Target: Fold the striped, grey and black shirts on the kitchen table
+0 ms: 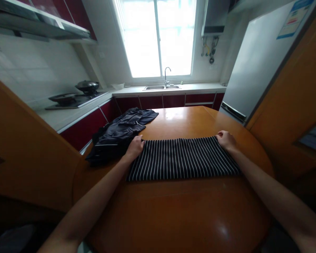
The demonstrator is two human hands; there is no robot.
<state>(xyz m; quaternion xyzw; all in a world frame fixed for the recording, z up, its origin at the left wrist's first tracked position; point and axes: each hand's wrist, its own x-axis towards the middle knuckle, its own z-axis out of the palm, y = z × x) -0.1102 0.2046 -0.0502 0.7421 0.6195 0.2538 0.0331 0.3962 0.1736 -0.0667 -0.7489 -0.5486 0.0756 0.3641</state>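
Note:
A black cloth with white stripes lies folded into a long rectangle on the round wooden table. At its far left corner, my left hand pinches the edge. My right hand grips the far right corner in the same way, with fingers closed on the fabric. Both forearms reach in from the near side, along either end of the cloth. What kind of garment the striped cloth is, I cannot tell. Just beyond my left hand is a heap of dark, shiny clothing with thin white piping.
Behind the table runs a counter with a sink and faucet under a bright window. A stove with a lidded pot and a pan stands at left. The refrigerator is at right. Wooden door panels flank both sides.

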